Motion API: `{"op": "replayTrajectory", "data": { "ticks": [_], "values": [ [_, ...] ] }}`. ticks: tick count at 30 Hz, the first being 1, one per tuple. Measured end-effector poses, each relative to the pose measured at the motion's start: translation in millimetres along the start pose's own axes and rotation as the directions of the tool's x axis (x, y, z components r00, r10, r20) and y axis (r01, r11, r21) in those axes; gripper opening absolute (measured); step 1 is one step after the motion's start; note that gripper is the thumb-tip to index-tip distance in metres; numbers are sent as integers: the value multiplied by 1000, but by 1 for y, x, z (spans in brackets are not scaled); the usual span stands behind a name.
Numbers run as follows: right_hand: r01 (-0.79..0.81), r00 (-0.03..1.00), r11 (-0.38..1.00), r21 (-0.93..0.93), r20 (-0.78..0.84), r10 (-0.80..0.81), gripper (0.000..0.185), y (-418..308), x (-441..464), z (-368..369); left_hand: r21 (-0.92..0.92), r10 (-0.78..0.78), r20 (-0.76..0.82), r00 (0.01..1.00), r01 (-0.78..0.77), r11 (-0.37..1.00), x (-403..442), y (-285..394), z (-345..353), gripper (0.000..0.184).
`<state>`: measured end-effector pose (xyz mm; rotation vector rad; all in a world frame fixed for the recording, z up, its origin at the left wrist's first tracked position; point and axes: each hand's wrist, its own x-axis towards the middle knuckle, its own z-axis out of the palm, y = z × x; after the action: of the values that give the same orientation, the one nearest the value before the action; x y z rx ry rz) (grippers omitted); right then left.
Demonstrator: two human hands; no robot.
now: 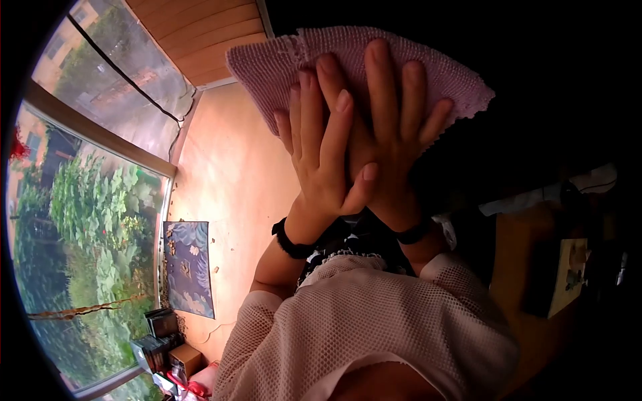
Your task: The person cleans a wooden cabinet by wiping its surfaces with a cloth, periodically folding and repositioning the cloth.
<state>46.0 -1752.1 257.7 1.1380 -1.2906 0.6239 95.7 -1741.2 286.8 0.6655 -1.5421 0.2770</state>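
A pinkish-purple ribbed cloth spreads out beneath both hands in the upper middle of the head view, its edge frayed at the right corner. My left hand lies on its lower left part with fingers stretched out and apart. Beside it, my right hand rests on the cloth's middle, fingers also spread. The left thumb crosses over the base of the right hand, so part of that hand is hidden. Both wrists wear dark bands. What lies behind the cloth is lost in darkness.
Large windows with plants outside line the left side. A dark floral mat lies on the light wood floor. Dark boxes and a brown carton stand at lower left. A wooden piece of furniture is dim at right.
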Motion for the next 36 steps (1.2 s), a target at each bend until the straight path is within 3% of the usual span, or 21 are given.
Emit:
{"op": "replayTrajectory", "data": {
  "ticks": [1,3,5,6,9,13,15,19,21,23,25,26,28,29,33,36],
  "values": [
    [-28,984,959,283,-164,77,45,8,9,18,35,0,21,1000,-1,999,-20,-4,2,63],
    [46,949,817,575,-281,145,43,5,-49,51,120,7,37,999,-11,993,-77,-16,10,63],
    [49,987,782,621,-150,58,44,0,-99,39,174,-5,110,994,-15,985,-150,-27,17,63],
    [5,999,777,629,-29,17,47,15,-87,10,177,-24,185,982,-9,984,-182,-27,16,63],
    [26,949,742,670,216,-229,41,10,-169,6,137,-214,256,943,183,973,-242,-21,13,63],
    [-60,983,691,721,163,-85,42,6,-139,5,71,-224,206,953,213,974,-202,-17,10,65],
    [-17,997,710,704,64,-40,43,18,-71,1,10,-160,120,980,160,987,-140,-12,9,65],
    [207,974,800,563,-199,-112,46,45,13,17,-97,-54,-36,998,50,994,-39,-2,8,64],
    [173,983,799,576,-150,-104,47,41,23,5,-109,-30,-104,994,18,994,-16,1,12,64],
    [97,993,788,608,-114,-35,49,36,24,2,-27,41,-112,993,-44,999,-24,-9,15,64],
    [-1,987,768,640,-123,104,51,24,11,10,142,86,-90,992,-73,987,-59,-28,21,63],
    [25,987,752,659,-136,86,48,19,-6,14,263,91,-65,994,-71,962,-98,-38,29,63],
    [53,994,742,668,-108,26,45,13,-50,16,261,33,-24,999,-26,965,-138,-38,27,63],
    [54,998,750,659,-65,-15,44,11,-72,15,139,-23,0,1000,23,990,-151,-32,21,62],
    [80,986,718,692,52,-160,39,12,-145,18,148,-219,220,950,190,971,-211,-20,15,61],
    [57,980,697,714,95,-177,32,11,-155,13,118,-152,248,957,126,985,-218,-27,11,63]
  ]
}}
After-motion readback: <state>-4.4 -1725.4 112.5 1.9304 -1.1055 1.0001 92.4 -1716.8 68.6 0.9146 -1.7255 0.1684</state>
